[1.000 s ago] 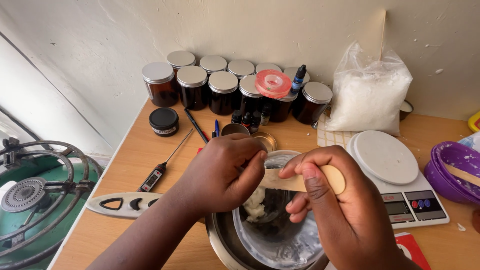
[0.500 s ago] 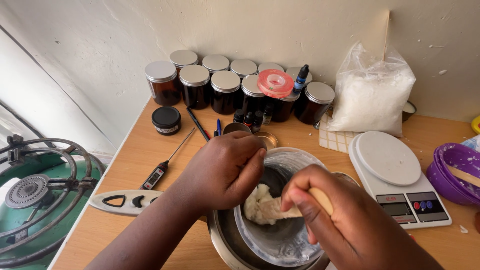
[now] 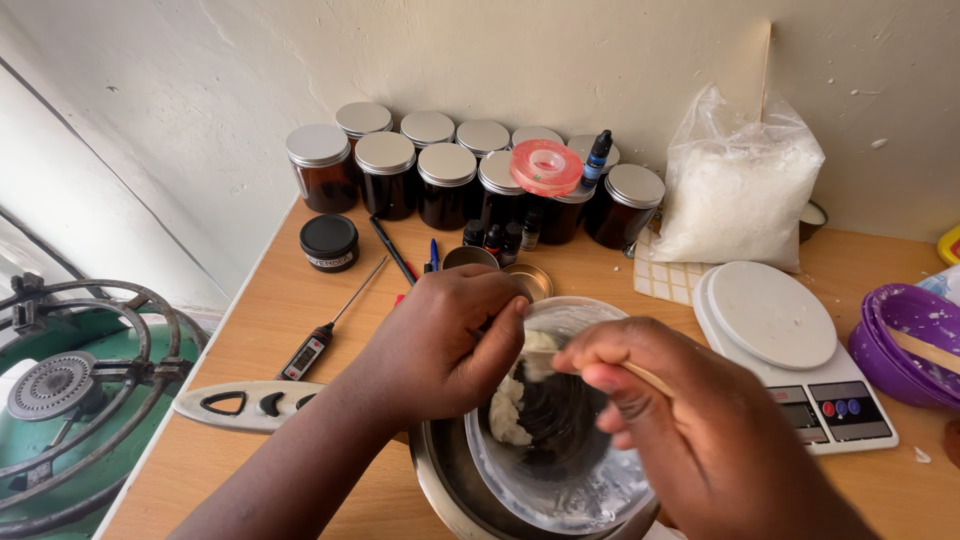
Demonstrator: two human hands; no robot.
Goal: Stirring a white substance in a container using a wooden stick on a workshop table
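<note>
- Left hand [image 3: 440, 340] clenched on the rim of the clear plastic tub [image 3: 560, 420], pinching its near-left edge to steady it.
- Right hand [image 3: 690, 420] closed around a wooden spatula [image 3: 650, 378]; only a short bit of handle shows between the fingers, and the working end is hidden inside the tub.
- Tub sits inside a metal bowl [image 3: 440, 480] at the front edge of the desk [image 3: 260, 330], just below both hands.
- White, lumpy paste [image 3: 508, 412] clings to the tub's left inner wall; the middle looks dark and mostly scraped.
- Looks like scraping or stirring the paste. To do it well: keep the rim grip firm so the thin tub does not flex or spin, drag the spatula flat along the wall, and push the lump toward the centre.
- Risk: the tub could tip in the bowl if pressed too hard on one side.
- Behind: a row of amber jars with silver lids [image 3: 385, 175], a pink tape roll [image 3: 546, 167] on top of them, and a bag of white granules [image 3: 738, 195].
- Right: white kitchen scale [image 3: 780, 340] and purple bowl [image 3: 905, 345].
- Left: probe thermometer [image 3: 310, 345], black-lidded jar [image 3: 329, 242], gas burner [image 3: 70, 390] beside the desk.
</note>
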